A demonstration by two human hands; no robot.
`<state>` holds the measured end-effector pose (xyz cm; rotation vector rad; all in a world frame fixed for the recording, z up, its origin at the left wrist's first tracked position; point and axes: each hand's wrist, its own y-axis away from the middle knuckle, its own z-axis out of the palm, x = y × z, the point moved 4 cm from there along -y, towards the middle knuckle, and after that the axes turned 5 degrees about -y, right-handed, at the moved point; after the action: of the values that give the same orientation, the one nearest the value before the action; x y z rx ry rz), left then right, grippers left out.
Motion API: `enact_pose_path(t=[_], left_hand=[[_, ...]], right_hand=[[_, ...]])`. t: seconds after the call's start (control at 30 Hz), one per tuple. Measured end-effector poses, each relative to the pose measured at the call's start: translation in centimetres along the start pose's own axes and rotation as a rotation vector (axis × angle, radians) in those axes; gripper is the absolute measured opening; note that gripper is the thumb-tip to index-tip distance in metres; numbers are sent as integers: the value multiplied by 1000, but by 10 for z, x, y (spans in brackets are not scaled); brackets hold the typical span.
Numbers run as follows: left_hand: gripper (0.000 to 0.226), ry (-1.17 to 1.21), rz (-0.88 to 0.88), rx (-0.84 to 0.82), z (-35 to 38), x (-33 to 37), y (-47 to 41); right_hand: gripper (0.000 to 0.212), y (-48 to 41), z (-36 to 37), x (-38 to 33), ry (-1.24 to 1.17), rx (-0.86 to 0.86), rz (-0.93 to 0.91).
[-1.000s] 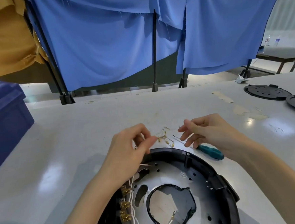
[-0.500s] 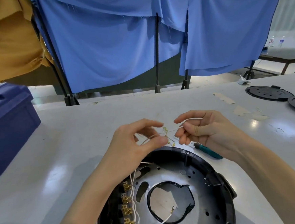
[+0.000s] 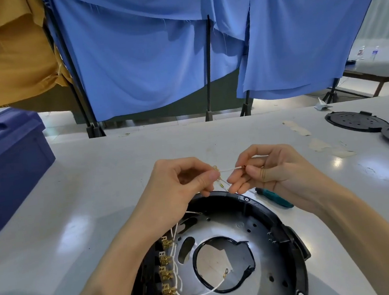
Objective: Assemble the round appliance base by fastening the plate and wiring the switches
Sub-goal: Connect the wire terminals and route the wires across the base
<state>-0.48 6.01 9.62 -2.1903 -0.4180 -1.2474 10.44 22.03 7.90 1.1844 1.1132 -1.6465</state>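
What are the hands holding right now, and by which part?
Thin white wires with brass ring terminals: the left hand pinches near the terminals, the right hand pinches one wire's other end.

round black base [image 3: 274, 231], metal plate [image 3: 240, 234] inside, white wires [image 3: 227, 169] pinched above

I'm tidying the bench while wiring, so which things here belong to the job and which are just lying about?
Job: round base, metal plate, white wires between left hand and right hand, brass terminals, teal screwdriver.
Lying about: blue bin, two black discs, crumpled paper.
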Motion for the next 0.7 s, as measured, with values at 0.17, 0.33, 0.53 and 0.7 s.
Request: enact_pose_path(t=[0.17, 0.33, 0.53, 0.7], left_hand=[[18, 27, 26, 39, -4, -4, 1], [6, 0, -5, 45, -7, -11, 1], [12, -145, -25, 14, -10, -11, 1], [41, -335, 65, -40, -3, 9, 6]], right_hand=[[21, 0, 0, 0, -40, -9, -7], [20, 0, 1, -3, -31, -4, -43], [12, 1, 0, -3, -9, 18, -78], [11, 2, -1, 2, 8, 54, -138]])
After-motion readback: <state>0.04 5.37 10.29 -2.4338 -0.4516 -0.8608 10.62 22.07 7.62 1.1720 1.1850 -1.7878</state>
